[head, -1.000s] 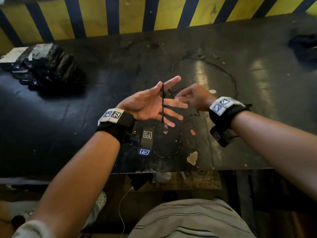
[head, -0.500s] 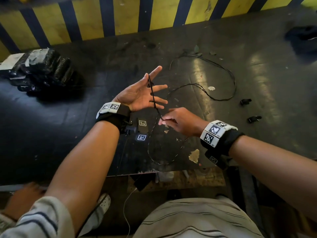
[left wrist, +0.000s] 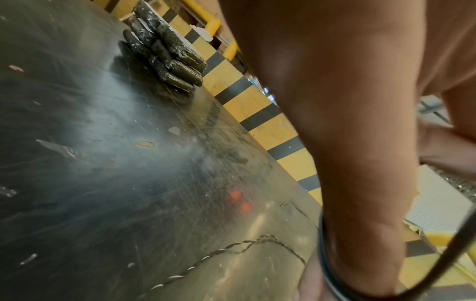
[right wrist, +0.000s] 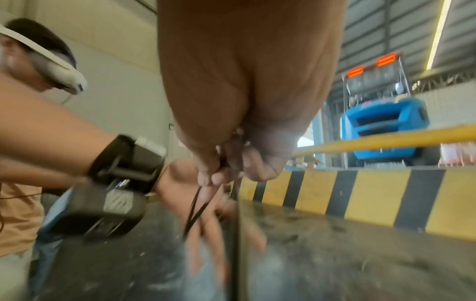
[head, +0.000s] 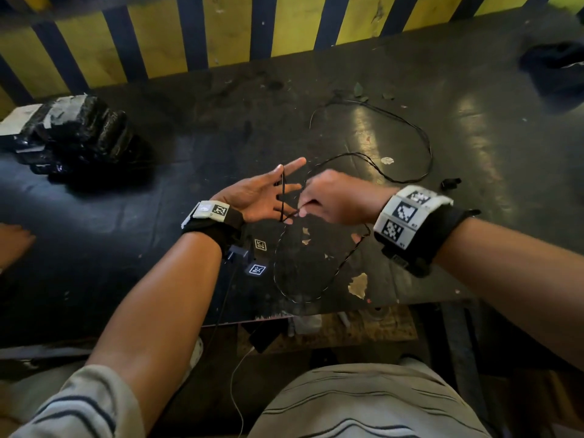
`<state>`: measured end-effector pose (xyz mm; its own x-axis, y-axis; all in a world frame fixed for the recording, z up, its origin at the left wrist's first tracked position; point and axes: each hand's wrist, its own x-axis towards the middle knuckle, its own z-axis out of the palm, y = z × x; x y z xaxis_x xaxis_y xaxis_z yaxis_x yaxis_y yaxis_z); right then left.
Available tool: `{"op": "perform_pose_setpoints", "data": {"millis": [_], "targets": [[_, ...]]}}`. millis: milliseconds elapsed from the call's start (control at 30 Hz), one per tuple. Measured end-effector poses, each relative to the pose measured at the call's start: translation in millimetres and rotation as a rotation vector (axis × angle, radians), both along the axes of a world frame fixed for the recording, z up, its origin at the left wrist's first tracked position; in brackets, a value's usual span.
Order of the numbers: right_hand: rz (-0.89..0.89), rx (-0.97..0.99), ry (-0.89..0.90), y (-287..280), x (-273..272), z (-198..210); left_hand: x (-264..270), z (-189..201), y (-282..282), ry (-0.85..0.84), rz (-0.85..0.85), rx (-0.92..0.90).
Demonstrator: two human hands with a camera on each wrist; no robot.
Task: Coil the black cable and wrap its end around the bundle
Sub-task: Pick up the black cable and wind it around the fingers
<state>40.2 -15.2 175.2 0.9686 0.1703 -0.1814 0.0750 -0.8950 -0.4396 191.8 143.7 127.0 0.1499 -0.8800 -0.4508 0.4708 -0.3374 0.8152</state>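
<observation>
Black and thin, the cable [head: 407, 131] lies in a wide loop over the upper right part of the dark table [head: 189, 121] and comes down to the two hands in the middle of the frame. The left hand [head: 252, 197] is held palm up, fingers straight and spread apart, and several turns of the cable stand across these fingers like a narrow vertical band. The right hand [head: 331, 197] is just beside it, touching its fingertips; the thumb and first fingers are closed together on the cable and pinch it. In the right wrist view the strand comes out below the pinching fingers [right wrist: 208, 179] and goes down over the open left palm. One more loop of the cable hangs from the hands toward the near edge of the table, in the lower middle of the frame. In the left wrist view a twisted piece of cable lies flat on the scratched table top, at the bottom.

At the upper left of the frame a black wrapped bundle [head: 79, 134] rests on the table, well apart from the hands. A yellow and black striped barrier [head: 284, 23] runs along the top.
</observation>
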Motion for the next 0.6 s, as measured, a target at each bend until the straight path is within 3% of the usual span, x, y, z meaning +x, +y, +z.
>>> {"op": "perform_pose_setpoints", "data": {"millis": [267, 600], "targets": [[-0.022, -0.111, -0.196, -28, 34, 48, -18, -5, 4, -0.002, -0.141, 0.115], [-0.061, -0.026, -0.291, -39, 52, 49, -30, 5, 6, 0.119, -0.159, -0.030]]}}
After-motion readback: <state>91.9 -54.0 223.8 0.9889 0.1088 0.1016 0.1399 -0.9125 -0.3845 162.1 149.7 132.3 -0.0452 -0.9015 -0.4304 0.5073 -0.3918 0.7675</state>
